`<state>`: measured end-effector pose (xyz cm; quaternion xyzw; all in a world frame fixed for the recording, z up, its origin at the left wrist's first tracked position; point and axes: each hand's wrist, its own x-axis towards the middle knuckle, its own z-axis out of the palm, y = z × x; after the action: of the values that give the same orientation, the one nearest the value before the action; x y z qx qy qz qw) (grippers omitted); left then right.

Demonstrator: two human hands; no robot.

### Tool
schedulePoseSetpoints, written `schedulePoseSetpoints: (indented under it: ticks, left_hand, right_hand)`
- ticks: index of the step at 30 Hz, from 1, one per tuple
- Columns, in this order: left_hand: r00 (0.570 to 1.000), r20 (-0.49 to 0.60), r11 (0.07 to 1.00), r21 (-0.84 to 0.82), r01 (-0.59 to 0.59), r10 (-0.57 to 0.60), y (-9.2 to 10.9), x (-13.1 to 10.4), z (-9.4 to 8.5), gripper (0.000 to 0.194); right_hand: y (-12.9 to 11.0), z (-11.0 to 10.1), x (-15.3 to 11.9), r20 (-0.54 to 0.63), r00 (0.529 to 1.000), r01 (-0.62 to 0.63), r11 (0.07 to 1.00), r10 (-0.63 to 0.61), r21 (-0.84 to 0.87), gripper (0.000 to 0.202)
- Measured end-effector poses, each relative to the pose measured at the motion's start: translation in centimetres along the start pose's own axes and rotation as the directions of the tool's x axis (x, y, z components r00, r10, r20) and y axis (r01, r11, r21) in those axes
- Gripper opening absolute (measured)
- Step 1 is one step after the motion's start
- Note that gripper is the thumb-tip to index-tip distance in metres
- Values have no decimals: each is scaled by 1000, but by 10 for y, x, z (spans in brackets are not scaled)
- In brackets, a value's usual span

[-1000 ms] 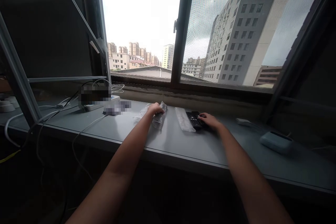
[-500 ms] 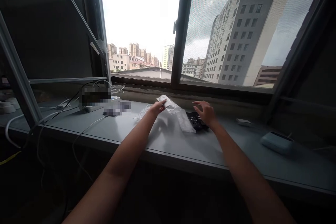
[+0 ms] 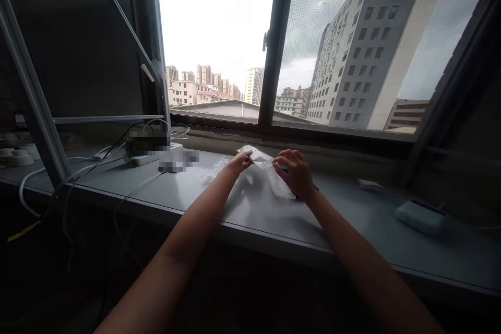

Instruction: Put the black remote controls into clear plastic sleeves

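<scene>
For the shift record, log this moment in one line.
left hand: holding plastic bag above desk | right hand: at bag's right end, contact unclear | second bag: on desk near right hand

And the bare right hand [image 3: 294,171] screens a black object [image 3: 298,198], just slivers peeping out! Pixel blocks mask the dark item [image 3: 145,141] by the long white power strip [image 3: 151,158]; both bare forearms [image 3: 195,219] exit below.

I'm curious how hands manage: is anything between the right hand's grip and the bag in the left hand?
Nothing visible: the right hand's grip is at the edge of the raised bag, though contact is unclear. Another bag lies on the desk.
</scene>
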<state>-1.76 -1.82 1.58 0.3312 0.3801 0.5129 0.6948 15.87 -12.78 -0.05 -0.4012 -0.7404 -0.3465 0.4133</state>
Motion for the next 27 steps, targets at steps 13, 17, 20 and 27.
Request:
schedulePoseSetpoints:
  ticks: [13,17,20,27]
  left_hand:
    - [996,84,999,22,23,-25,-6,-7,12,17]
    - [991,122,998,-10,57,-56,-10,0,14,12]
    - [988,141,998,-19,66,-63,-13,5,15,12]
    - [975,217,998,-3,57,-55,-17,3,18,18]
  right_hand:
    - [-2,6,-3,106,994,-10,999,13,-31,22]
    - [0,7,-5,152,988,19,998,-9,-65,28]
    - [2,10,-6,176,984,25,997,-11,-79,30]
    - [3,10,-7,171,984,76,990,-55,-122,30]
